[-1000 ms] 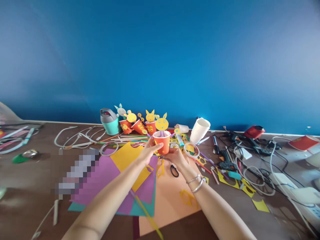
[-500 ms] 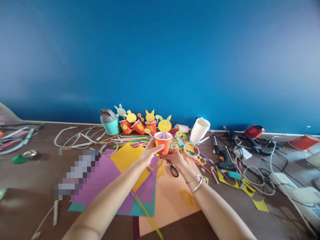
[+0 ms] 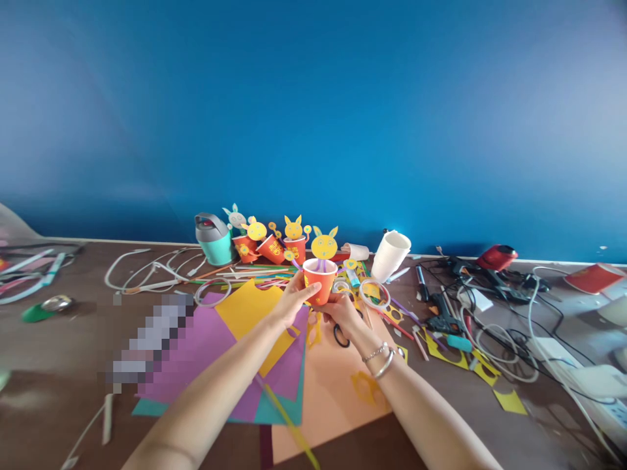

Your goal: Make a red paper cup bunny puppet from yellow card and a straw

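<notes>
My left hand (image 3: 294, 299) is wrapped round the left side of a red paper cup (image 3: 319, 287), thumb across its front. A yellow paper bunny head (image 3: 324, 247) stands above the cup's open white rim on a purple strip. Two small round yellow paws stick out on either side. Under the cup's base, my right hand (image 3: 341, 312) has its fingers closed; what they pinch there is hidden. Black-handled scissors (image 3: 341, 336) lie beneath the right wrist, on a peach paper sheet (image 3: 318, 391).
Similar bunny cups (image 3: 295, 248) stand or lean near the blue wall, beside a teal container (image 3: 216, 245). White stacked cups (image 3: 390, 256) and tape rolls (image 3: 375, 294) are right of centre. Purple paper (image 3: 196, 352) lies left; a glue gun (image 3: 441, 316), cables and paper scraps lie right.
The bunny head has turned slightly and shifted a little to the right above the cup. Both hands keep nearly the same place and hold.
</notes>
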`<state>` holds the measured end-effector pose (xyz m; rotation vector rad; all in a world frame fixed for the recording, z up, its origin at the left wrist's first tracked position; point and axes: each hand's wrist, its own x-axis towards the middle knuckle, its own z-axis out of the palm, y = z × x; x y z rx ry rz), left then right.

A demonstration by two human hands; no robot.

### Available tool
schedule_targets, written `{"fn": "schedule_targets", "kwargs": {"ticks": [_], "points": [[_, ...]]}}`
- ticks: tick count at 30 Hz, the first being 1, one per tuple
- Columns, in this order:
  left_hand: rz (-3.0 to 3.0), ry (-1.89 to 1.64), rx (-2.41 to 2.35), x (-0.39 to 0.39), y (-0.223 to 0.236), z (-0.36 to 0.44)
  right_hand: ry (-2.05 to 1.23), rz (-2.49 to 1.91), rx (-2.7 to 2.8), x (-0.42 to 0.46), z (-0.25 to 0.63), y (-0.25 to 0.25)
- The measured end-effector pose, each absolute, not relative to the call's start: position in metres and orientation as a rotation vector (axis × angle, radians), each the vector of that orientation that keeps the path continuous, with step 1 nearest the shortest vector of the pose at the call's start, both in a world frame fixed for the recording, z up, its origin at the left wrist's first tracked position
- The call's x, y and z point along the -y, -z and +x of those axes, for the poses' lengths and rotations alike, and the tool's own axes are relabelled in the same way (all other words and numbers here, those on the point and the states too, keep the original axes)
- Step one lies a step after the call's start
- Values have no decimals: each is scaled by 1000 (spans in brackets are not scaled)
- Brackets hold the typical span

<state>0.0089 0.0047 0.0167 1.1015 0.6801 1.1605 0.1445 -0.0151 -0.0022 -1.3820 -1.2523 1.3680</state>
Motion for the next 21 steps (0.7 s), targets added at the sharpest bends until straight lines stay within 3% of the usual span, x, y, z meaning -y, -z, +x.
{"fn": "schedule_targets", "kwargs": {"ticks": [21], "points": [[1057,-1196,-622,-4,-20,7,-1410,-1251,1262,18,148,-11]]}}
